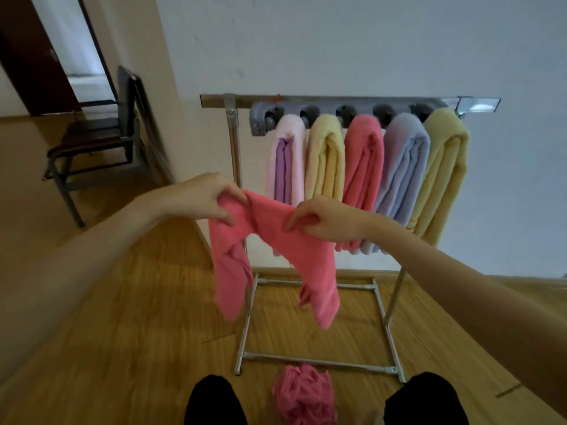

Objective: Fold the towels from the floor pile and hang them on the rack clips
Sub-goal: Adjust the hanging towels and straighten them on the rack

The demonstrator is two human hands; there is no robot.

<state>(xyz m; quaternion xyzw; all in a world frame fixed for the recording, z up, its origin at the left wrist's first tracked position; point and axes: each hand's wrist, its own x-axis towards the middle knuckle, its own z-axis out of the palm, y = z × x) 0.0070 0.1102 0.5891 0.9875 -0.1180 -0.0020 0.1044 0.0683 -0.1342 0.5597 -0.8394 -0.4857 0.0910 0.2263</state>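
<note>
Pink towel (270,256) held at its top edge, left hand (202,196) and right hand (325,220) each pinching it, drooping before the rack (346,110) so a fold can form; another lies crumpled on the floor (122,332).

Dark chair (101,139) by wall, wood floor (122,332), open doorway (76,56)

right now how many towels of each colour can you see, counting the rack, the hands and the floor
Pink: 3 – one on the rack, one held by the left hand and right hand, one crumpled on the floor
Yellow: 2 – rack and
Lilac: 1 – rack
Blue: 1 – rack
Total: 7
</note>
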